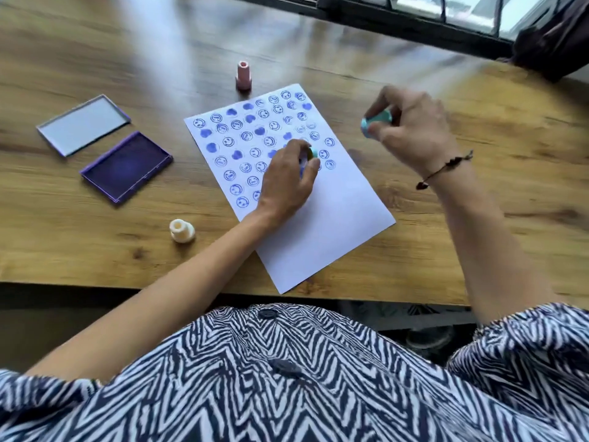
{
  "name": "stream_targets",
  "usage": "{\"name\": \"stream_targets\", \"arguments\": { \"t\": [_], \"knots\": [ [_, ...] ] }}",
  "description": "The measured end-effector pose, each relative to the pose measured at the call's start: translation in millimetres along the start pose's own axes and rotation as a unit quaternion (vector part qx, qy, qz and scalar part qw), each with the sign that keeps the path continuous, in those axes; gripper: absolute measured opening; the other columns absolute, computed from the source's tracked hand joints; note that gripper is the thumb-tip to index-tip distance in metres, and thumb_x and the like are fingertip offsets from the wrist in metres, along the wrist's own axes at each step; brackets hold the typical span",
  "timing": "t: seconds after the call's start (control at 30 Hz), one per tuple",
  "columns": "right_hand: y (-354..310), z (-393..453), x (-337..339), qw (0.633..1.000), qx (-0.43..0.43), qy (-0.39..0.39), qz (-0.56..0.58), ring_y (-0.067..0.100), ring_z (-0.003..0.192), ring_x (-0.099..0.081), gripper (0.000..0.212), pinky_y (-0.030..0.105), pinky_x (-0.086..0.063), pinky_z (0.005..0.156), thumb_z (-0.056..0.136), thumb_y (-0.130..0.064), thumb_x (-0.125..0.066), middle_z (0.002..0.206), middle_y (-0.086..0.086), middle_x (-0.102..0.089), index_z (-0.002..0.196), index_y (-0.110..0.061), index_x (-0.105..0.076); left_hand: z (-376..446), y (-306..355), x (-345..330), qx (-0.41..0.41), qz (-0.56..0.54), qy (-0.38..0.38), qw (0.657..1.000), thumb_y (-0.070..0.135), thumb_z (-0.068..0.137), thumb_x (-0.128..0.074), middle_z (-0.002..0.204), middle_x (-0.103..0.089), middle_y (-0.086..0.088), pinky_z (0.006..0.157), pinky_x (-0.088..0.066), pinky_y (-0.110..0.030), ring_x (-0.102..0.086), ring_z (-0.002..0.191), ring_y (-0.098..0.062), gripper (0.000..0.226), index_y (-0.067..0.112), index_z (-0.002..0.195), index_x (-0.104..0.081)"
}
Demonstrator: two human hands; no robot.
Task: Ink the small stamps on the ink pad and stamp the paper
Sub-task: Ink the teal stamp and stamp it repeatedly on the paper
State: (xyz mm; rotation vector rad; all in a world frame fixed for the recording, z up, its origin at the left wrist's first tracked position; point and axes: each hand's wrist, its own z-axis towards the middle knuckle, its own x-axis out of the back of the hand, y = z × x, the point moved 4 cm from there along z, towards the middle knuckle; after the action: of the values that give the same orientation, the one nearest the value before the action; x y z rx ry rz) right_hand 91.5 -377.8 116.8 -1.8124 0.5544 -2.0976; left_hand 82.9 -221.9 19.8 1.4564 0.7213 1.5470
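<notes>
A white paper (334,218) lies tilted on the wooden table, its upper half covered with several blue smiley and heart prints. My left hand (287,177) rests on the paper, closed around a small teal stamp (313,153) whose tip peeks out near the prints. Off the paper's right side, my right hand (411,129) hovers above the table, holding a second teal stamp (376,121) tilted sideways. The open purple ink pad (127,165) sits left of the paper, its lid (83,124) beside it.
A pink stamp (243,75) stands upright beyond the paper's top edge. A cream stamp (181,230) stands near the paper's lower left. The table's front edge (95,283) runs close to my body. A dark bag (554,43) lies at the far right.
</notes>
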Motion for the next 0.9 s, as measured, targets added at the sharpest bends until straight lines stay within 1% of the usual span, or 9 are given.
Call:
{"name": "stream_targets", "arguments": {
  "t": [0.07,0.17,0.27,0.33,0.4,0.5,0.67,0.73,0.9],
  "knots": [
    [3,-7,-2,1.0,-0.007,-0.006,0.013,0.013,0.069,-0.049,0.013,0.003,-0.03,0.052,0.073,-0.01,-0.066,0.075,-0.001,-0.055,0.085,-0.013,-0.067,-1,2,0,0.005,-0.005,-0.003,1.0,0.014,0.087,-0.052,0.099,-0.062,-0.019,0.076,-0.035,-0.029,-0.055,0.092,-0.031,0.023,0.0,0.105,-0.051],
    [8,-13,-15,0.998,-0.024,-0.02,0.059,0.008,0.058,-0.045,0.011,0.015,-0.034,0.054,0.073,-0.009,-0.066,0.06,-0.011,-0.048,0.085,-0.01,-0.066,-1,5,4,0.008,-0.013,-0.002,1.0,0.013,0.086,-0.053,0.1,-0.063,-0.018,0.075,-0.034,-0.026,-0.055,0.092,-0.028,0.023,0.0,0.105,-0.052],
    [11,-13,-22,0.995,-0.04,-0.02,0.087,0.011,0.06,-0.049,0.009,0.023,-0.04,0.058,0.073,-0.011,-0.068,0.059,-0.013,-0.05,0.082,-0.011,-0.065,1,9,10,-0.001,-0.022,0.01,1.0,0.011,0.086,-0.053,0.106,-0.064,-0.016,0.077,-0.032,-0.018,-0.055,0.096,-0.022,0.023,0.0,0.107,-0.052],
    [12,-13,-24,0.993,-0.048,-0.022,0.106,0.014,0.062,-0.051,0.008,0.027,-0.043,0.062,0.073,-0.011,-0.068,0.06,-0.01,-0.052,0.081,-0.013,-0.065,2,10,14,0.0,-0.032,0.009,0.999,0.011,0.087,-0.053,0.11,-0.063,-0.015,0.081,-0.033,-0.016,-0.055,0.1,-0.019,0.024,0.0,0.108,-0.051],
    [13,-12,-27,0.991,-0.053,-0.023,0.121,0.014,0.06,-0.051,0.009,0.029,-0.044,0.063,0.073,-0.011,-0.068,0.059,-0.009,-0.052,0.08,-0.014,-0.065,0,10,16,0.01,-0.044,0.007,0.999,0.012,0.087,-0.053,0.112,-0.063,-0.014,0.087,-0.037,-0.02,-0.055,0.103,-0.019,0.025,0.0,0.109,-0.051],
    [13,-12,-31,0.99,-0.057,-0.02,0.128,0.009,0.055,-0.049,0.009,0.028,-0.044,0.059,0.072,-0.012,-0.069,0.058,-0.007,-0.053,0.079,-0.015,-0.065,-5,7,19,0.02,-0.05,0.012,0.998,0.012,0.087,-0.053,0.113,-0.062,-0.014,0.092,-0.04,-0.026,-0.056,0.105,-0.022,0.025,0.001,0.11,-0.051],
    [11,-15,-35,0.986,-0.064,-0.033,0.148,0.013,0.057,-0.05,0.011,0.027,-0.044,0.056,0.071,-0.01,-0.068,0.068,0.008,-0.06,0.077,-0.019,-0.064,-14,5,20,0.026,-0.054,0.013,0.998,0.012,0.087,-0.054,0.11,-0.063,-0.014,0.093,-0.043,-0.031,-0.058,0.103,-0.024,0.026,0.001,0.11,-0.051],
    [11,-16,-36,0.985,-0.065,-0.042,0.152,0.014,0.059,-0.051,0.011,0.03,-0.046,0.059,0.072,-0.011,-0.068,0.07,0.009,-0.06,0.078,-0.019,-0.064,-16,5,20,0.03,-0.058,0.006,0.998,0.012,0.087,-0.054,0.11,-0.063,-0.014,0.093,-0.045,-0.034,-0.058,0.102,-0.024,0.025,0.003,0.11,-0.052],
    [11,-17,-39,0.984,-0.067,-0.045,0.16,0.019,0.062,-0.052,0.014,0.036,-0.048,0.064,0.072,-0.01,-0.068,0.072,0.011,-0.061,0.076,-0.022,-0.062,-22,5,18,0.041,-0.067,0.001,0.997,0.012,0.087,-0.054,0.112,-0.063,-0.011,0.091,-0.046,-0.032,-0.059,0.101,-0.023,0.026,0.003,0.111,-0.051]
  ]
}}
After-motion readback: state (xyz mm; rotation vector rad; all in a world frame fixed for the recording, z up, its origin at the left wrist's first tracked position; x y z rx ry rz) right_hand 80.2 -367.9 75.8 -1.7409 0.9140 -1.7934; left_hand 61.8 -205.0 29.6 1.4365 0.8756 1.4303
